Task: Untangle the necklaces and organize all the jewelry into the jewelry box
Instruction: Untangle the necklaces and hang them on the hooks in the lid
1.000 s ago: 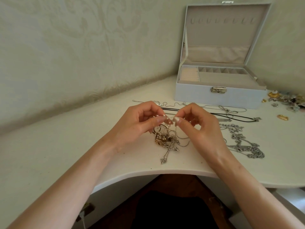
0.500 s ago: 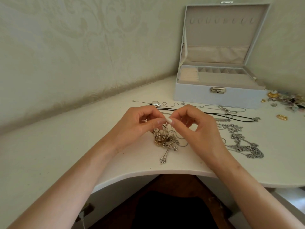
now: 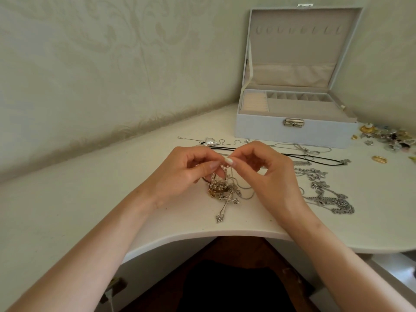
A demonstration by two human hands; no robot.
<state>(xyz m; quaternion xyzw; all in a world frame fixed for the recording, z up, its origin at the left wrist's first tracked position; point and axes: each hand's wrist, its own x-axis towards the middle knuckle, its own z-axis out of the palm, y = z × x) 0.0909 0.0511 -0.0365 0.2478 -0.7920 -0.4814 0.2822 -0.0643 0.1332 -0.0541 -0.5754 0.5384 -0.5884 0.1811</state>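
the task is looking barely begun: the jewelry box (image 3: pixel 292 135) is standing open by the far edge of the bench (image 3: pixel 108 199), its compartments appearing empty (as far as they show), and loose chains (image 3: pixel 326 197) are lying toward the right edge. the tangle (image 3: pixel 221 191) is resting near the front edge, just under both grips. the left grip (image 3: pixel 186 174) and right grip (image 3: pixel 267 176) are each pinching a thin strand rising from it.

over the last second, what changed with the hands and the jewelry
The left hand and right hand closed the small gap between their fingertips, both pinching strands atop the necklace tangle. The heap itself, the laid-out chains and the open jewelry box stayed put.
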